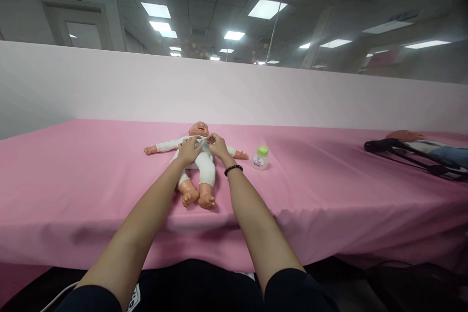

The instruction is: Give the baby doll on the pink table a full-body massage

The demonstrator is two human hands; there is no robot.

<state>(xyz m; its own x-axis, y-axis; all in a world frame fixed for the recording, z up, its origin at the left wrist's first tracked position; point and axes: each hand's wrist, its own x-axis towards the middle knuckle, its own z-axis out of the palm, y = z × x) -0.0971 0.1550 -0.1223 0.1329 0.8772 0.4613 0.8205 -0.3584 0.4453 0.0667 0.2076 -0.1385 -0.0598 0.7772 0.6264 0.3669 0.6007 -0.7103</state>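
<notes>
A baby doll (206, 169) in a white outfit lies on its back on the pink cloth, head away from me, arms spread and bare feet towards me. My left hand (189, 150) rests on the doll's chest with its fingers apart. My right hand (218, 146), with a dark beaded band at the wrist, is at the other side of the chest, fingers bent together at the white clothing; what they pinch is too small to make out. To the right of the doll stands a small clear bottle (261, 161) with a green cap.
The pink-covered table (109, 170) runs the full width, against a low white wall (204, 87) with glass above. At the far right lie a second doll (435, 148) and a black frame-like object (395, 148).
</notes>
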